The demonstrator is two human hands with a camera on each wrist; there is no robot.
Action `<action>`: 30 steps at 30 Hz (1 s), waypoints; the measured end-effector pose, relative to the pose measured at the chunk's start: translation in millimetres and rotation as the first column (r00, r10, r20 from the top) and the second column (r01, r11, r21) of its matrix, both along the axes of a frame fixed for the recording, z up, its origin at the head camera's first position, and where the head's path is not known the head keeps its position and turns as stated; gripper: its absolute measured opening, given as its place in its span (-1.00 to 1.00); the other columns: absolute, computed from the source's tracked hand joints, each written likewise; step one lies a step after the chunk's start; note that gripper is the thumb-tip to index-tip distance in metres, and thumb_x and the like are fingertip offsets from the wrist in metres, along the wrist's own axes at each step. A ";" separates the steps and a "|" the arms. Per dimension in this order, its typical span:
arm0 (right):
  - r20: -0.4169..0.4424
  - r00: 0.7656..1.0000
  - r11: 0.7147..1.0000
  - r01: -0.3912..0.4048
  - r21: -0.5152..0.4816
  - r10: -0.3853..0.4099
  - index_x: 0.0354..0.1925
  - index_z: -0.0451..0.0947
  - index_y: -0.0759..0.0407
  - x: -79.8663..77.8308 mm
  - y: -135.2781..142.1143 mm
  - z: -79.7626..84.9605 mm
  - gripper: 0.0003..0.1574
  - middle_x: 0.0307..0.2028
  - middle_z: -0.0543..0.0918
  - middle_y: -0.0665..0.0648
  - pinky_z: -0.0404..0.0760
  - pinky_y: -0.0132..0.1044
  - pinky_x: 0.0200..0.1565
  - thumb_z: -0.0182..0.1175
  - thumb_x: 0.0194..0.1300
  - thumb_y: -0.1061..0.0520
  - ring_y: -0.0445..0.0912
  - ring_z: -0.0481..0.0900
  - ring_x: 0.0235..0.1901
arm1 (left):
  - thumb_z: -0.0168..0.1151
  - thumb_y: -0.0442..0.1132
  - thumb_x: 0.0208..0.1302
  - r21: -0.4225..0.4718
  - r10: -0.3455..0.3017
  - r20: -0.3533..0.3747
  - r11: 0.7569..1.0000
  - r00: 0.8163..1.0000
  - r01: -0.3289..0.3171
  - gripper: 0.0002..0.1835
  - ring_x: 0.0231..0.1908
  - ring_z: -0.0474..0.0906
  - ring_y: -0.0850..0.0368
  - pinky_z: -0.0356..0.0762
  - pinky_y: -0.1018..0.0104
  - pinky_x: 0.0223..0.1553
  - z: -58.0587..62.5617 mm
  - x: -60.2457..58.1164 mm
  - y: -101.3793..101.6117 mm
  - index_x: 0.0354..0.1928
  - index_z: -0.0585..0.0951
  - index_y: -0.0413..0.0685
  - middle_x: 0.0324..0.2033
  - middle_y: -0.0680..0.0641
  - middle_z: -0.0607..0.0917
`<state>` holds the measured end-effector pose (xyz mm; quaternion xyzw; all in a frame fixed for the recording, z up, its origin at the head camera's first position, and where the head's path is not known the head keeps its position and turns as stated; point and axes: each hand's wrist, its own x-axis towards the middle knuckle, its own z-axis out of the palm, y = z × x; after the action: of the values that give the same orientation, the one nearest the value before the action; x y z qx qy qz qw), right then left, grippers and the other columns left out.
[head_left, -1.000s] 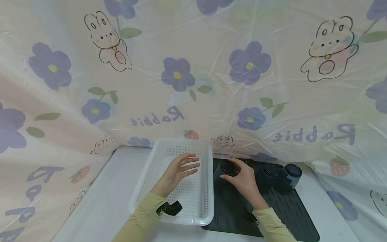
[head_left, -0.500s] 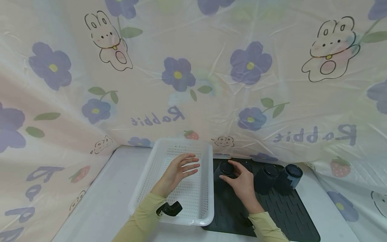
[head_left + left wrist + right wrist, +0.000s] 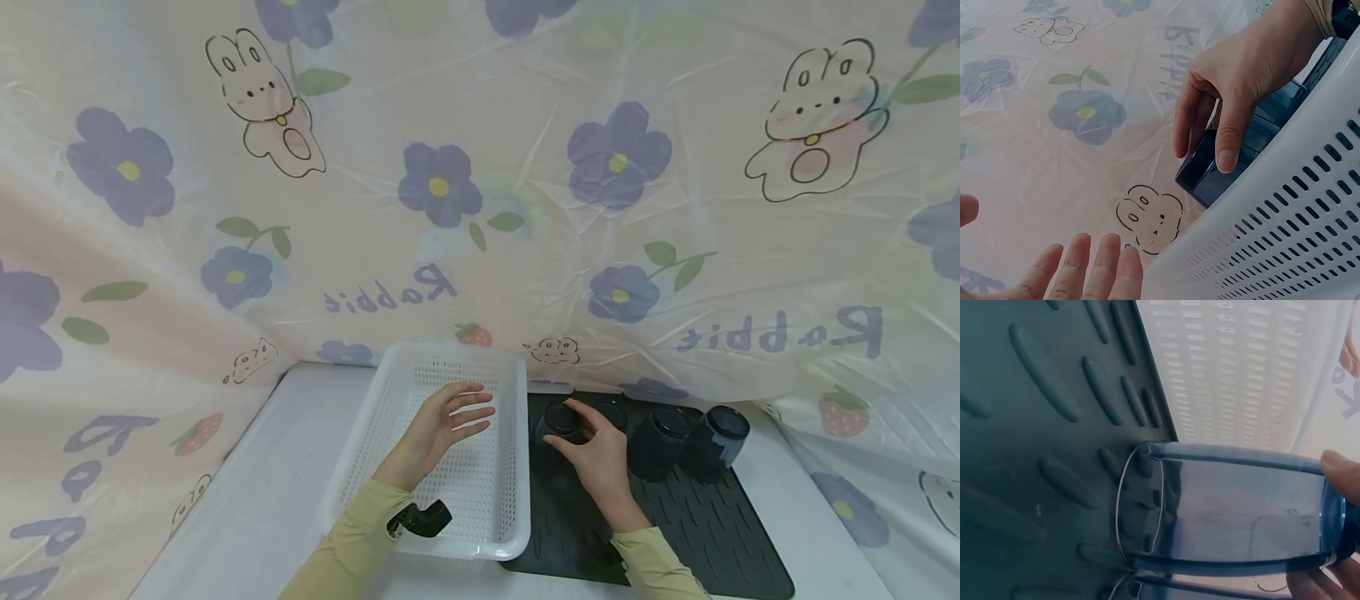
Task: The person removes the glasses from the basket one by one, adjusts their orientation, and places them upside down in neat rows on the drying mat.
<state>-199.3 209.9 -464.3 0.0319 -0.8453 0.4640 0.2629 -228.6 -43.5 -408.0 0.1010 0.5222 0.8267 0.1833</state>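
My right hand (image 3: 600, 458) pinches the base end of an upside-down, dark blue see-through glass (image 3: 561, 418) between thumb and fingers. In the right wrist view the rim of this glass (image 3: 1235, 509) meets the ridged black mat (image 3: 1054, 487). Just behind my right fingers, another glass (image 3: 613, 414) shows its base. Two more upturned glasses, one nearer my hand (image 3: 660, 446) and one farther right (image 3: 711, 450), stand on the mat. My left hand (image 3: 438, 425) holds nothing, its fingers extended over the white basket (image 3: 519, 500).
The perforated white basket's wall (image 3: 1310, 187) rises directly left of the mat. A white table (image 3: 277, 467) carries both. Behind and at the sides hangs a pale curtain (image 3: 517, 275) printed with flowers and rabbits, close to the table's back edge.
My right hand and forearm have shifted slightly left, still gripping the glass. A second glass behind the fingers has come into view. The left hand stays in place.
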 end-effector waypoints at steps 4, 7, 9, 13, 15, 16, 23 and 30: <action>0.011 1.000 1.000 0.004 0.001 -0.004 0.12 0.53 0.20 0.0 -0.5 -2.2 -0.15 0.05 0.60 0.23 0.59 -0.12 0.00 0.60 -0.21 0.22 0.10 0.60 0.00 | 0.05 0.01 0.40 0.007 -0.013 0.002 1.000 1.000 0.013 -0.49 0.17 0.39 -0.32 0.44 -0.03 0.15 0.0 0.5 0.6 0.17 0.42 -0.25 0.19 -0.40 0.39; 0.029 1.000 1.000 -0.010 -0.021 0.011 0.14 0.52 0.20 0.9 -0.4 -2.8 -0.17 0.07 0.58 0.23 0.57 -0.15 0.02 0.57 -0.17 0.26 0.10 0.58 0.02 | 0.03 0.01 0.41 0.000 -0.021 -0.002 1.000 1.000 0.021 -0.49 0.17 0.39 -0.31 0.44 -0.03 0.16 -0.1 1.2 0.7 0.19 0.40 -0.26 0.19 -0.40 0.40; 0.043 0.999 0.999 -0.025 -0.034 0.026 0.15 0.51 0.20 1.8 -0.5 -2.8 -0.19 0.07 0.57 0.23 0.56 -0.17 0.04 0.55 -0.13 0.27 0.10 0.58 0.04 | 0.02 0.01 0.42 -0.005 -0.022 -0.004 1.000 1.000 0.022 -0.49 0.16 0.40 -0.30 0.44 -0.03 0.15 -0.3 1.7 0.5 0.19 0.40 -0.26 0.19 -0.40 0.40; 0.057 0.997 0.999 -0.047 -0.025 0.048 0.18 0.47 0.23 3.1 -0.3 -2.8 -0.21 0.10 0.54 0.26 0.54 -0.15 0.07 0.51 -0.06 0.29 0.12 0.56 0.06 | 0.02 0.01 0.42 -0.007 -0.021 -0.002 1.000 1.000 0.021 -0.47 0.16 0.41 -0.30 0.45 -0.03 0.15 -0.1 2.8 -0.2 0.20 0.38 -0.28 0.17 -0.37 0.43; 0.065 0.996 0.999 -0.053 -0.010 0.054 0.19 0.45 0.25 3.5 0.5 -3.0 -0.20 0.11 0.53 0.28 0.52 -0.11 0.08 0.50 -0.04 0.29 0.14 0.54 0.07 | 0.02 0.01 0.42 -0.007 -0.021 0.000 1.000 1.000 0.021 -0.46 0.15 0.41 -0.29 0.45 -0.03 0.15 0.1 3.3 -0.3 0.21 0.37 -0.30 0.17 -0.37 0.44; 0.068 0.996 0.998 -0.059 -0.003 0.059 0.21 0.44 0.25 3.6 1.2 -3.0 -0.19 0.13 0.52 0.29 0.51 -0.10 0.09 0.50 -0.04 0.29 0.15 0.53 0.08 | 0.02 0.00 0.42 -0.006 -0.021 0.001 1.000 1.000 0.021 -0.45 0.15 0.42 -0.29 0.45 -0.03 0.15 0.4 3.6 -0.2 0.22 0.36 -0.31 0.17 -0.36 0.44; 0.110 0.989 0.994 -0.104 0.023 0.101 0.28 0.35 0.24 3.5 4.4 -1.0 -0.11 0.20 0.45 0.31 0.46 -0.08 0.14 0.47 -0.02 0.34 0.17 0.46 0.15 | 0.03 0.00 0.41 -0.002 -0.019 -0.003 1.000 1.000 0.019 -0.43 0.18 0.37 -0.32 0.43 -0.02 0.16 3.4 3.7 -1.1 0.23 0.34 -0.33 0.18 -0.39 0.41; 0.113 0.986 0.990 -0.130 0.049 0.124 0.29 0.34 0.28 1.7 3.7 -0.1 -0.11 0.20 0.44 0.32 0.46 -0.01 0.13 0.46 -0.01 0.35 0.18 0.46 0.15 | 0.05 0.00 0.40 0.001 0.000 0.003 1.000 1.000 0.000 -0.48 0.15 0.42 -0.28 0.45 -0.01 0.15 6.3 3.8 -4.7 0.19 0.41 -0.26 0.18 -0.38 0.42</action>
<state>-197.5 213.6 -464.4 0.0676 -0.8674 0.4569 0.1850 -224.8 -48.3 -401.8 0.1001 0.5217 0.8270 0.1842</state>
